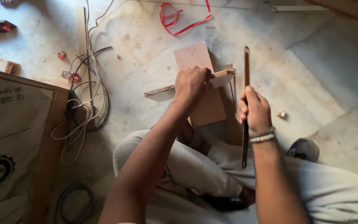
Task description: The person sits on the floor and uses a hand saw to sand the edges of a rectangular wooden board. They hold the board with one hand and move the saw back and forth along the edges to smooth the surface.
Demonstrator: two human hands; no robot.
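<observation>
Left hand (191,83) fisted tight on top edge of thin pale plywood strip (162,92), strip lying crosswise over upright tan plywood board (201,89). Right hand (253,110) wrapped shut around long dark flat metal ruler (245,108), held just right of board, pointing far-near, its near end over lap. Stone floor (311,79) open to right; tangled white cables (85,103) crowd left; red strap (179,18) far.

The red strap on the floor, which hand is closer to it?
Left. The left hand grips a thin board just below the red strap; the right hand, holding a long flat ruler, sits lower and further right.
</observation>
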